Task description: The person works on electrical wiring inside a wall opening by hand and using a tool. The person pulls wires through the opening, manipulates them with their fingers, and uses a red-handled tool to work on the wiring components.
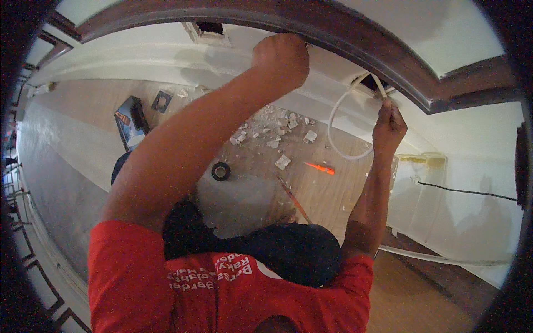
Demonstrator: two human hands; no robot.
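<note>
My right hand (389,126) is closed in a pinch on a white flexible cable or thin tube (331,125). The cable bends in a wide loop beside a rough dark hole (368,83) in the white wall, and part of it runs up at the hole's edge. Raised against the wall, just under the dark wooden trim (355,36), is my left hand (282,62). Its fingers are curled shut and turned away from view, so whatever they grip is hidden.
Broken plaster (272,130) litters the floor along the wall. Nearby lie an orange screwdriver (321,168), a thin long tool (294,197), a black tape roll (220,171), a box (131,123) and a dark square plate (161,101). Another wall hole (211,29) is at left; a black cable (466,190) at right.
</note>
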